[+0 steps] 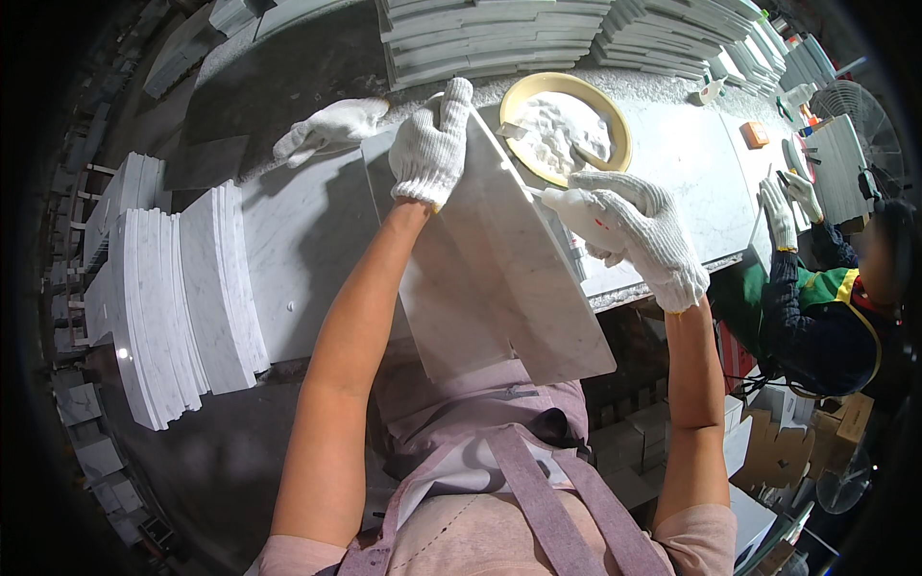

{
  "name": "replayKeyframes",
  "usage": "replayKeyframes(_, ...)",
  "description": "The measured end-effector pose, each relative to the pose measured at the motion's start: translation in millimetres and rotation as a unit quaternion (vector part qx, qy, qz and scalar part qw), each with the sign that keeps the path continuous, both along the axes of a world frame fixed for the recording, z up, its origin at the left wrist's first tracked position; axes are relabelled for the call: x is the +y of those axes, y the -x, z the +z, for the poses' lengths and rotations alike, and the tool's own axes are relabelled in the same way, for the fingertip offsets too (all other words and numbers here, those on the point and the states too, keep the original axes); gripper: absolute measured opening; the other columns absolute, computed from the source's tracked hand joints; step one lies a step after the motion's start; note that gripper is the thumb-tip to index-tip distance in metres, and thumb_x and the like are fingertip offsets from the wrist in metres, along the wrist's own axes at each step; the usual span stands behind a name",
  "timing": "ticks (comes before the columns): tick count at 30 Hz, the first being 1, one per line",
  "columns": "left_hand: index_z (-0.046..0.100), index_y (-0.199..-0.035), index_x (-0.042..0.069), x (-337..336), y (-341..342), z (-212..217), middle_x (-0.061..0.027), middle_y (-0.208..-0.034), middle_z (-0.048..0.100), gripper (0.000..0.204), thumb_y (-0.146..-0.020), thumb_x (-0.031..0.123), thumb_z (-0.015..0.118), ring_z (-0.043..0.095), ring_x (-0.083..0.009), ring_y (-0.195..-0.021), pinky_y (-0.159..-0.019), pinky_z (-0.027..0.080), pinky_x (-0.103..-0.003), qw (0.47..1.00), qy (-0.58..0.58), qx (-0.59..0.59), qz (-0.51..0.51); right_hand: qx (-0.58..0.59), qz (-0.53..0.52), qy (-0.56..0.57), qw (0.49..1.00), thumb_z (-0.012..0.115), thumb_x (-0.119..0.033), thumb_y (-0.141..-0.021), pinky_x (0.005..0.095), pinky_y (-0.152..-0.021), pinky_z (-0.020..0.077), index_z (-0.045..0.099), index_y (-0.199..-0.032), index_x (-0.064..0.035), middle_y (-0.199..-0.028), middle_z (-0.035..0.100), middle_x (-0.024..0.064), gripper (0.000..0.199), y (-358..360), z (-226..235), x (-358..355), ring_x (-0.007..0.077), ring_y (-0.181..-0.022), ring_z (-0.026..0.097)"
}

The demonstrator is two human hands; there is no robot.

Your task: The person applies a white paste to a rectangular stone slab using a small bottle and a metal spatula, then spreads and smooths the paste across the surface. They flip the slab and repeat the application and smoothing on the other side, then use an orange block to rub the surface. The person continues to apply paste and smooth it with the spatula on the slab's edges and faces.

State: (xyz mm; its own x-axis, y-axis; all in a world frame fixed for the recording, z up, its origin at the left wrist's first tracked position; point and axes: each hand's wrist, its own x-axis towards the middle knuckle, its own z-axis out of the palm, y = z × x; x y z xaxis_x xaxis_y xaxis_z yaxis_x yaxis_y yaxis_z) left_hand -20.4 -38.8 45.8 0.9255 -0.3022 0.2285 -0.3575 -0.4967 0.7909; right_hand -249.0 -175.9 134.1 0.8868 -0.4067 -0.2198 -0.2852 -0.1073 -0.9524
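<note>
A grey-white marble tile [509, 278] is tilted up in front of me, its near end by my apron. My left hand [432, 149], in a white knit glove, grips its far end. A small white squeeze bottle [573, 207] is in my gloved right hand [643, 235], closed round it. The bottle's thin nozzle points at the tile's right edge; whether it touches I cannot tell. Just beyond my right hand stands a yellow bowl [625, 144] of white powder [562, 120], with a scoop handle or stick in it. Loose white gloves [331, 130] lie left of my left hand.
Tile stacks stand at the left [154, 307] and along the back [495, 43]. A pale slab [677, 182] lies under the bowl. An orange box [754, 134] is farther right. At the right edge a co-worker's gloved hands [783, 211] work near a fan [850, 115].
</note>
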Motion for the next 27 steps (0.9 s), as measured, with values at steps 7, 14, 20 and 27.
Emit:
replayKeyframes(7,0.078,-0.101,0.013,0.3,-0.9,-1.5,-0.0196,-0.09,0.075,0.068,-0.101,0.071,0.042,0.071,-0.0428,-0.09,-0.078,0.054,-0.051,1.0,0.002,0.004,-0.005,0.01,-0.009,-0.008,1.0,0.069,-0.034,-0.098,0.0284,-0.076,0.0576,0.073,-0.127,-0.0015,-0.113,0.073,0.0095,0.043,-0.3,-1.5,-0.9,0.0134,-0.094,0.069)
replayKeyframes(14,0.078,-0.1,0.013,0.1,-1.4,-1.6,-0.0189,-0.089,0.075,0.068,-0.102,0.071,0.042,0.07,-0.0428,-0.089,-0.077,0.053,-0.051,1.0,0.015,0.004,-0.015,0.004,0.005,-0.008,1.0,0.07,-0.034,-0.098,0.0263,-0.072,0.0563,0.073,-0.126,-0.0017,-0.11,0.074,0.009,0.042,-1.7,-3.0,-3.7,0.0125,-0.09,0.069)
replayKeyframes(20,0.078,-0.098,0.014,-0.2,-2.5,-2.2,-0.0198,-0.087,0.074,0.067,-0.102,0.071,0.042,0.07,-0.0438,-0.087,-0.075,0.053,-0.051,1.0,0.013,0.005,-0.013,0.02,-0.005,-0.017,1.0,0.07,-0.035,-0.098,0.0247,-0.066,0.0544,0.074,-0.124,-0.001,-0.099,0.074,0.0069,0.043,-1.9,-2.0,-2.6,0.009,-0.078,0.067)
replayKeyframes(27,0.077,-0.096,0.013,-0.9,-4.2,-7.1,-0.0208,-0.085,0.073,0.066,-0.102,0.069,0.044,0.07,-0.0438,-0.086,-0.075,0.053,-0.052,1.0,0.013,-0.01,-0.011,0.021,-0.014,-0.007,1.0,0.071,-0.038,-0.096,0.0249,-0.065,0.0543,0.074,-0.124,-0.0002,-0.099,0.075,0.0075,0.047,-1.7,1.3,-1.3,0.0093,-0.077,0.067)
